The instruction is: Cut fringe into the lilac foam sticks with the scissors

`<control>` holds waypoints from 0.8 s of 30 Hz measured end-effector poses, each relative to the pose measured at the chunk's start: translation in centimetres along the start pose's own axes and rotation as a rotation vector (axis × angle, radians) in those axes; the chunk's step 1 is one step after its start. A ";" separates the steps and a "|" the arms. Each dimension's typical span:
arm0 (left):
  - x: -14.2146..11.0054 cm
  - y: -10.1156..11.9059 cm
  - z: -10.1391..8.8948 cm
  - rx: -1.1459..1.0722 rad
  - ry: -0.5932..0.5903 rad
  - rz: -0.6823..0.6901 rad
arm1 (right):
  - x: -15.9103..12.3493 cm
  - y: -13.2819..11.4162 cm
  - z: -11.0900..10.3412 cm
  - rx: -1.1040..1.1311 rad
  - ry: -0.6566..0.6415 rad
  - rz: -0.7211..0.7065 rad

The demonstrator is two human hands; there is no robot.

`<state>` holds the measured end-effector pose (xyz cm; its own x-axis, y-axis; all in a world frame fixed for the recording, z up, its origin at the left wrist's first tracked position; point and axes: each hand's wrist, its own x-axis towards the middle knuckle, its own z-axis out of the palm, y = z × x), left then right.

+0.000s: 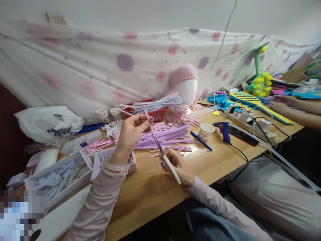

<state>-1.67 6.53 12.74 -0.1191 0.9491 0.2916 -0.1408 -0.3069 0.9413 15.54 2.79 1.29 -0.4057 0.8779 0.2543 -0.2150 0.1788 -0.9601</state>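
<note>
My left hand [130,134] is raised above the wooden table [150,190], its fingers pinched on a short pink pipe cleaner piece [148,117]. My right hand [177,165] grips scissors [160,150] with a white handle. The blades point up and left, and their tips reach the pink piece at my left fingertips. A pile of purple pipe cleaners [167,137] lies just behind both hands. Small pink offcuts are scattered on the table below the scissors.
A red basket [157,115], a white mannequin head [187,88], a paper cup [206,130], a blue pen [200,140] and a corded blue glue gun [223,129] stand behind. White boxes [62,174] sit left. Another person's hands [283,103] work at the far right.
</note>
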 end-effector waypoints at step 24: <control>0.2 -0.3 0.0 -0.050 0.025 0.067 | -0.4 0.0 0.2 0.063 0.057 0.081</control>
<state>-1.65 6.84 12.50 -0.1546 0.9242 0.3492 -0.1800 -0.3739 0.9099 15.55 2.33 1.23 -0.3729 0.9127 0.1673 -0.2396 0.0795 -0.9676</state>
